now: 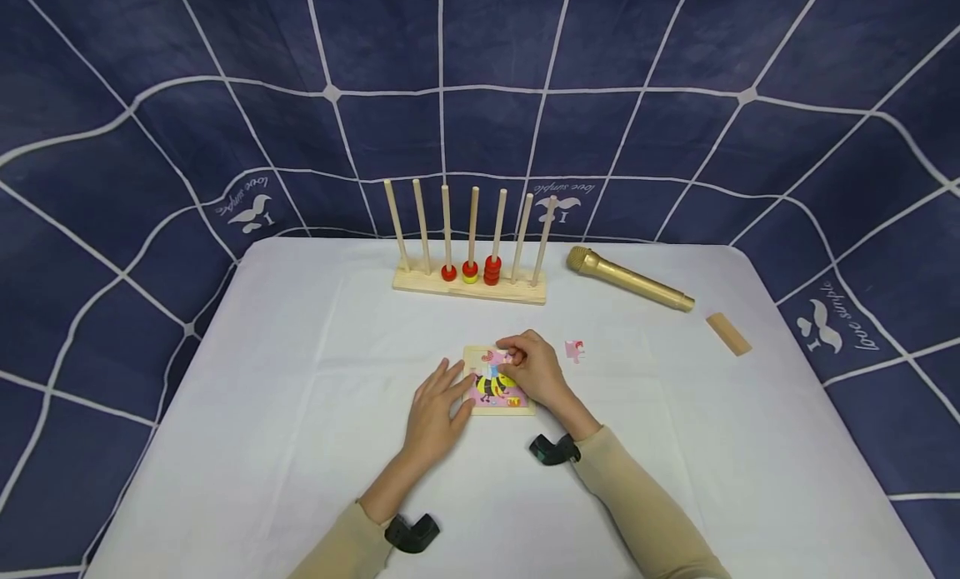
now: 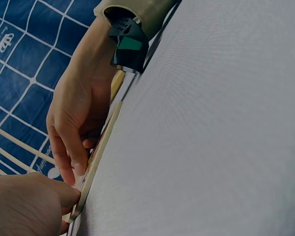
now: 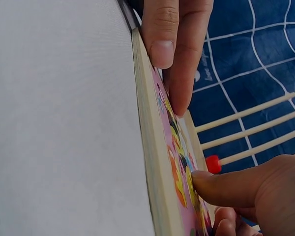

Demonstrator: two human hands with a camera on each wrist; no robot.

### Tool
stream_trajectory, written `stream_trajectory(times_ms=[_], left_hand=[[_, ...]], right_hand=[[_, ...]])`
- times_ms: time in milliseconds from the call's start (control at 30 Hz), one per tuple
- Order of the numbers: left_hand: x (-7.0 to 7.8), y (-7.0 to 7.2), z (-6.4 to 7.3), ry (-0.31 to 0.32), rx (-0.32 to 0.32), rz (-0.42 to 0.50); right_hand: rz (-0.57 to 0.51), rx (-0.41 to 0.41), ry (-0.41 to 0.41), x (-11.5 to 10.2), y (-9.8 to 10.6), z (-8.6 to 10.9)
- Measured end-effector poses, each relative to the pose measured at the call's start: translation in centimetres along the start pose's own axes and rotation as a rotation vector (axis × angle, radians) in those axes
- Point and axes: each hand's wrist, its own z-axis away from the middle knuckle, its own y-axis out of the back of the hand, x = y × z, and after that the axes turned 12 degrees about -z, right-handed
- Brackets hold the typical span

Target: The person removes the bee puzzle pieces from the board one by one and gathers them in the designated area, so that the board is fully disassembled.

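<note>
A small wooden jigsaw board [image 1: 498, 411] with a bee picture on pink lies on the table. My left hand [image 1: 433, 416] rests at its left side, fingers extended, with thumb and fingertips touching the frame and the picture's edge. My right hand [image 1: 538, 371] is over the upper right of the picture, curled thumb and fingers pinching at a puzzle piece [image 1: 510, 356]; the hand partly covers that piece. In the right wrist view, the right thumb [image 3: 219, 189] presses at the picture surface. Bare wood shows at the picture's upper left. A loose pink puzzle piece [image 1: 574, 350] lies right of the board.
Behind the board stands a wooden peg rack [image 1: 468, 289] with upright rods and several red and yellow beads. A gold microphone [image 1: 630, 279] lies at the back right, with a flat brown wooden strip [image 1: 728, 334] beside it. Dark blue gridded cloth [image 1: 480, 129] hangs around the table.
</note>
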Motion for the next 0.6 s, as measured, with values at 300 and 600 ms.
stream_trajectory(times_ms=[300, 600], left_hand=[[0.06, -0.37, 0.23, -0.008, -0.007, 0.0], [-0.02, 0.05, 0.04, -0.006, 0.006, -0.002]], right_hand=[[0.052, 0.001, -0.029, 0.09, 0.05, 0.34], [0.045, -0.003, 0.001, -0.16, -0.02, 0.08]])
